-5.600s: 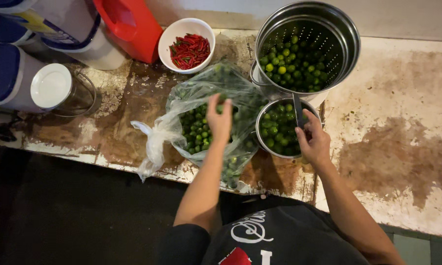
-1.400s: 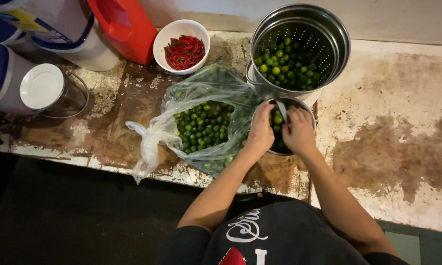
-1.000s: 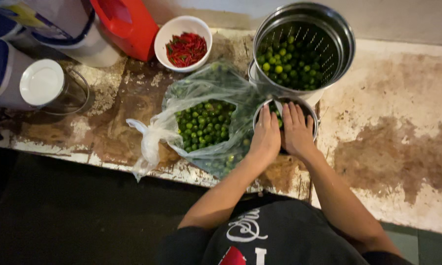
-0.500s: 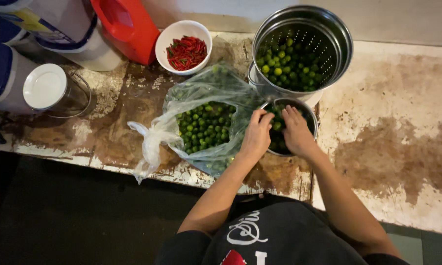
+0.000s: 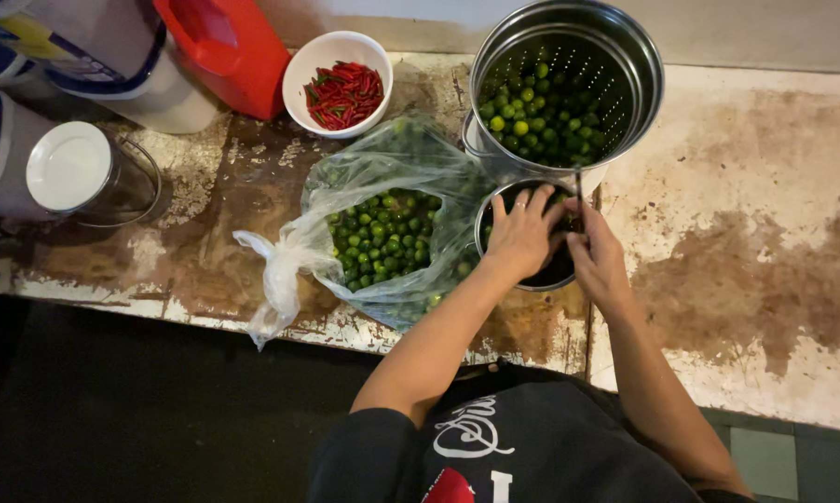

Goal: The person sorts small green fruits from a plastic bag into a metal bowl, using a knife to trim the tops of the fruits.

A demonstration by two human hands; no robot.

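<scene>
Both hands (image 5: 560, 244) over small bowl (image 5: 494, 212)

Two hands – left hand (image 5: 522, 235), right hand (image 5: 595, 253) – one small metal bowl (image 5: 494, 200), one metal colander (image 5: 625, 56), one plastic bag (image 5: 364, 177), one white bowl (image 5: 299, 74), one red jug (image 5: 229, 42).

Both forearms reach forward and converge. The left hand (image 5: 520, 237) lies palm down, fingers spread. The right hand (image 5: 595, 253) curls beside it, nearly touching.
</scene>
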